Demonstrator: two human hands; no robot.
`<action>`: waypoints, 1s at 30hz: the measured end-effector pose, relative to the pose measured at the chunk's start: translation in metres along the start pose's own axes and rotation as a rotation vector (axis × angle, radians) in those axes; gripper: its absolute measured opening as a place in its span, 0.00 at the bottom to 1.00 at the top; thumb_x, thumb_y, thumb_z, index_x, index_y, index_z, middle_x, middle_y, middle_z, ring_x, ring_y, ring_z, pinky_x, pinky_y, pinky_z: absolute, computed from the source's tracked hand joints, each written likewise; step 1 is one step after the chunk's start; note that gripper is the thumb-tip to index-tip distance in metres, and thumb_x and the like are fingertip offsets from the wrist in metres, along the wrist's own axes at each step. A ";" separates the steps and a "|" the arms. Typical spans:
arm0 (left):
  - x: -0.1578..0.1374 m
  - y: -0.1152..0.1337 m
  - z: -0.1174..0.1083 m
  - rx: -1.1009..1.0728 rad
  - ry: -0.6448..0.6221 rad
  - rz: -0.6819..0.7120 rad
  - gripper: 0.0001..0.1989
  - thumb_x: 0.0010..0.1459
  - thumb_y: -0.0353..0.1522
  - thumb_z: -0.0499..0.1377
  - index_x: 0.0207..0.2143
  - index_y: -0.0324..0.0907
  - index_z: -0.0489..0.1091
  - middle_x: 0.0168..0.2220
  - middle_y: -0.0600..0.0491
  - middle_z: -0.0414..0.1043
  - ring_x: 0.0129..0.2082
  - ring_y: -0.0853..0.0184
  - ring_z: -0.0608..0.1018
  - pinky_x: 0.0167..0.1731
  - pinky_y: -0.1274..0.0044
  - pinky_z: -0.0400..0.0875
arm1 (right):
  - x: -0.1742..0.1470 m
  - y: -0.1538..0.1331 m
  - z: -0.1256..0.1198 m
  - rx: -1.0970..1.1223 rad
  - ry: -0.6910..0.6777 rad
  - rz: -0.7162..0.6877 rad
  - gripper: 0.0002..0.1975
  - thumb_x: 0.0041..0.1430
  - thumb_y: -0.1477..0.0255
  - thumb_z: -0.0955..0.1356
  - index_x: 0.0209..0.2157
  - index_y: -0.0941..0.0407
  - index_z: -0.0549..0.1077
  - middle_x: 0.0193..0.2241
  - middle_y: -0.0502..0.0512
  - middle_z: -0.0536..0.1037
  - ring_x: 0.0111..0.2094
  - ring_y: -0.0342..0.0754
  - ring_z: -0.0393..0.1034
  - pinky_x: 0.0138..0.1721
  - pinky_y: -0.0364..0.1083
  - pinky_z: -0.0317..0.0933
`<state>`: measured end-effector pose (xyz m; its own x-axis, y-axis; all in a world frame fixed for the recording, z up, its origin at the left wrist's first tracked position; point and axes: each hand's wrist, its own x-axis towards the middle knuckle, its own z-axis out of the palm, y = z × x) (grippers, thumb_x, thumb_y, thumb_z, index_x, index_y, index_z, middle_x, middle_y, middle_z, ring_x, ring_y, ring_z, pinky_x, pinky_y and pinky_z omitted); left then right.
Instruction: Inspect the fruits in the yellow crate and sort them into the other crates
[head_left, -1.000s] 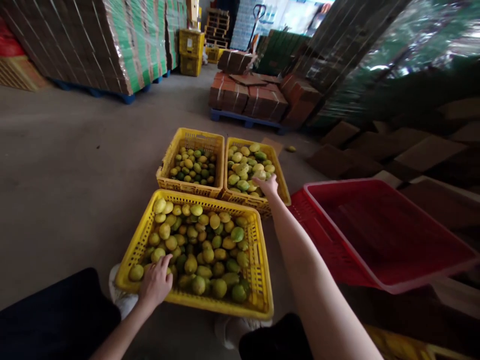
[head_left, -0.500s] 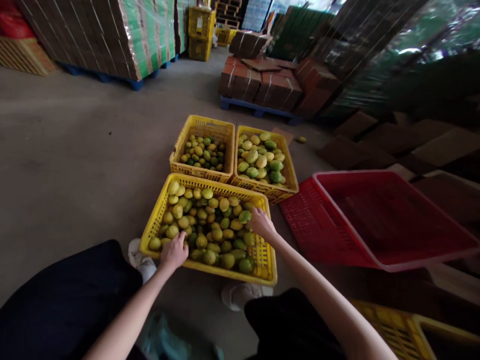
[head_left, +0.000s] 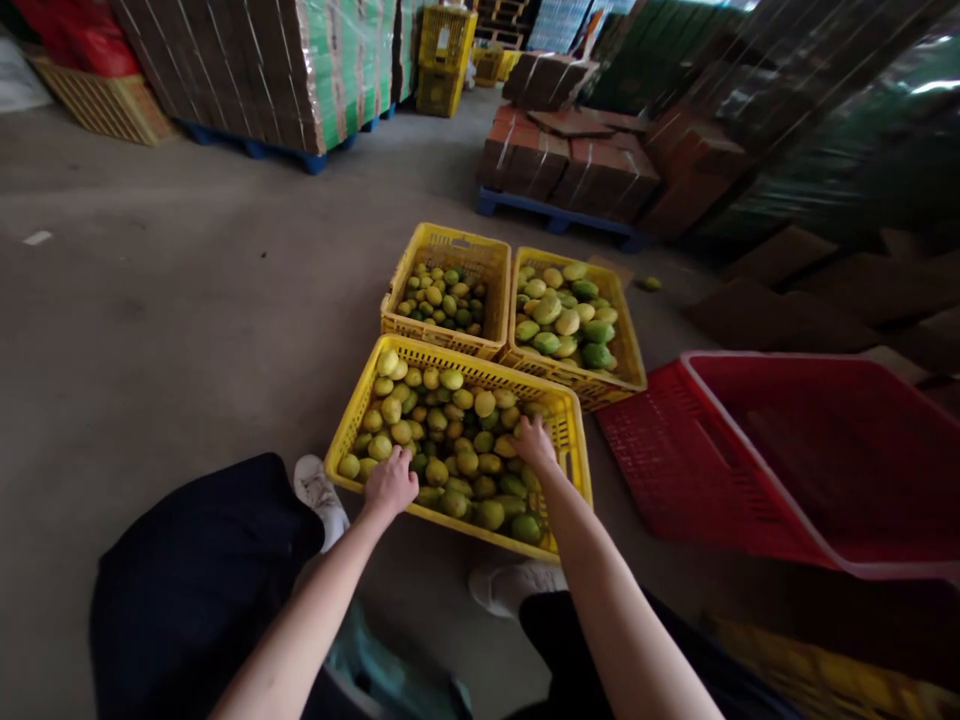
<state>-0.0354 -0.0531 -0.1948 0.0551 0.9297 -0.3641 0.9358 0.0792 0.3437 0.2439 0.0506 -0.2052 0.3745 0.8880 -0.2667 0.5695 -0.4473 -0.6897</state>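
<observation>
Fruit (head_left: pixel 467 462), yellow to green, heaped loosely in the front yellow crate (head_left: pixel 576 445), lying below both hands rather than off to one side. Nearest to the right hand (head_left: pixel 535 442): pieces toward the crate's right end, directly under the bent fingertips and partly covered by them. Nearest to the left hand (head_left: pixel 391 484): pieces along the near side, left of middle, beneath curled fingers. Fingers bent and reaching downward on both sides, neither spread wide nor plainly pressed together; whether pinching a piece or merely resting on top, cannot tell. Rounded to oval in shape, with long axes pointing every which way; beneath the right fingertips, too hidden to read. By judgement, a matter of straight down for either hand, with hardly any sideways reach. Beyond the far rim, side by side: rear left crate (head_left: pixel 495 300) and rear right crate (head_left: pixel 631 340), both with more fruit inside, the latter closer to the right hand. Off to the right, tilted: red crate (head_left: pixel 667 470).
</observation>
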 end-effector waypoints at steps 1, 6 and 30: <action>0.000 0.000 0.000 -0.001 0.001 0.000 0.15 0.63 0.30 0.51 0.50 0.41 0.71 0.52 0.45 0.73 0.44 0.60 0.79 0.41 0.71 0.72 | -0.003 -0.002 -0.001 0.045 0.004 0.030 0.16 0.41 0.85 0.74 0.31 0.57 0.69 0.51 0.63 0.73 0.60 0.58 0.64 0.52 0.47 0.65; -0.001 -0.001 -0.001 -0.009 -0.004 0.002 0.15 0.63 0.30 0.50 0.49 0.41 0.72 0.51 0.44 0.72 0.45 0.59 0.78 0.42 0.71 0.71 | -0.030 -0.027 -0.010 0.236 -0.002 0.205 0.10 0.47 0.77 0.73 0.31 0.55 0.70 0.38 0.57 0.76 0.52 0.57 0.71 0.44 0.48 0.71; 0.055 0.002 -0.010 0.097 -0.164 0.123 0.13 0.64 0.29 0.54 0.42 0.30 0.77 0.47 0.36 0.76 0.56 0.49 0.74 0.56 0.64 0.64 | -0.175 -0.136 -0.132 1.504 -0.369 0.182 0.12 0.62 0.62 0.67 0.42 0.55 0.74 0.35 0.58 0.79 0.28 0.46 0.73 0.19 0.40 0.68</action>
<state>-0.0339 0.0019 -0.2053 0.2193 0.8587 -0.4631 0.9471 -0.0735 0.3123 0.1979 -0.0587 0.0243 0.0320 0.9126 -0.4075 -0.7758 -0.2344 -0.5859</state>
